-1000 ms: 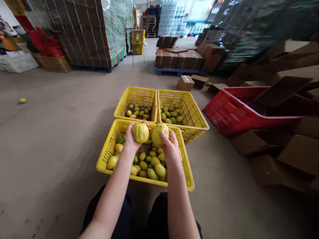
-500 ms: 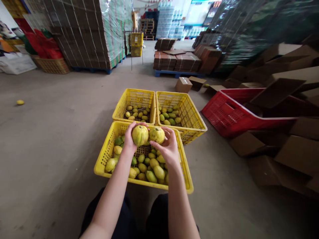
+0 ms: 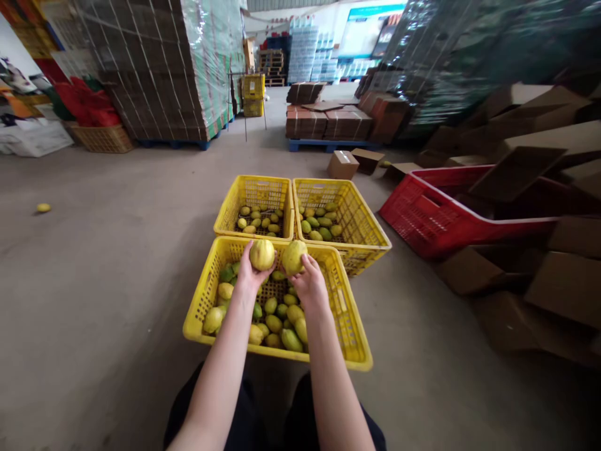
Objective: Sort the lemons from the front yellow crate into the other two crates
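Note:
My left hand is wrapped round a plump, ribbed yellow lemon. Beside it, a second yellow-green lemon sits in the fingers of my right hand. Both hands are over the far part of the nearest yellow crate, with a small gap between the two fruits. Inside that crate lie several green and yellow lemons, some hidden by my forearms.
Beyond stand two more yellow crates, left and right, each with several lemons. A red crate and loose cardboard boxes crowd the right. One lemon lies on the floor, left. Strapped cardboard sits on a blue pallet.
The two lemons have moved slightly apart and turned in my hands. My right hand's grip has shifted to the near right side of its lemon. The view has tilted up a little.

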### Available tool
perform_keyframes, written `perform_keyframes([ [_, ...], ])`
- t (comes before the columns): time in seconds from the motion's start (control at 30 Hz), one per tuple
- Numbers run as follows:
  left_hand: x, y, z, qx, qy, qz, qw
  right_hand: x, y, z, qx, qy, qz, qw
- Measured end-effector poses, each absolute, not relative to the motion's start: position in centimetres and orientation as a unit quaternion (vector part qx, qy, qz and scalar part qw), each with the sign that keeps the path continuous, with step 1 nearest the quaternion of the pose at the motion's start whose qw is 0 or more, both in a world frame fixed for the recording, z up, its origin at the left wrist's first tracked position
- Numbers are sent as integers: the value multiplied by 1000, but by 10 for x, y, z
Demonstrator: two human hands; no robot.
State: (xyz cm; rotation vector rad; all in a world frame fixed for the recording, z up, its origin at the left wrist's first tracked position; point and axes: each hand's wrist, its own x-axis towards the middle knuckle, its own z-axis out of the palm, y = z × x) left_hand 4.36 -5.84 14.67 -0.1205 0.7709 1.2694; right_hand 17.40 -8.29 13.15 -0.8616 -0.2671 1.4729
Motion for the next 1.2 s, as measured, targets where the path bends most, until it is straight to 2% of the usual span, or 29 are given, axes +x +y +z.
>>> perform_keyframes([
  [0.1,40,-60,143,-79,314,577,750,183,-84,135,-366,-108,640,667],
  [0.23,38,-62,145,-102,293,578,755,194,-84,142,-389,-90,667,629],
  [0.4,40,-61,148,-72,345,561,749,196,-82,137,-420,-91,669,607],
  [0.67,44,-65,162,-18,383,568,728,180,-82,134,-398,-108,631,657],
  [0.83,42,-68,164,-39,348,579,736,179,-88,144,-375,-158,657,635],
  [1.03,40,-73,160,-75,260,572,775,177,-95,152,-359,-77,687,626],
  [1.2,43,-73,166,-36,299,579,758,176,-94,143,-362,-87,683,628],
])
